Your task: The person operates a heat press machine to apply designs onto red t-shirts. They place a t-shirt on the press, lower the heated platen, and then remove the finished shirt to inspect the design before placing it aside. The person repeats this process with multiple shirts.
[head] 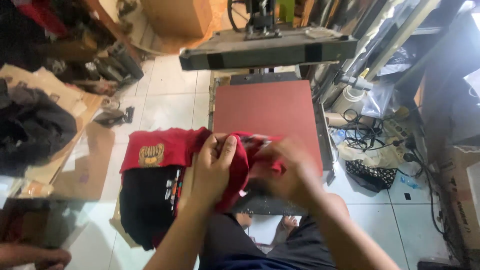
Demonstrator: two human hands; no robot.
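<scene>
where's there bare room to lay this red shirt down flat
The red lower platen is bare, bordered by the raised upper plate behind and both hands, left hand and right hand, in front. The shirt stack to its left and cables to its right are crowded.

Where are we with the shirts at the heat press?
Done, apparently: a red shirt with a gold print lies on a black shirt in the stack to the left. In hand: the left hand and the blurred right hand grip a red garment at the front edge of the press. Left: the red lower platen is bare and the upper plate is raised.
</scene>
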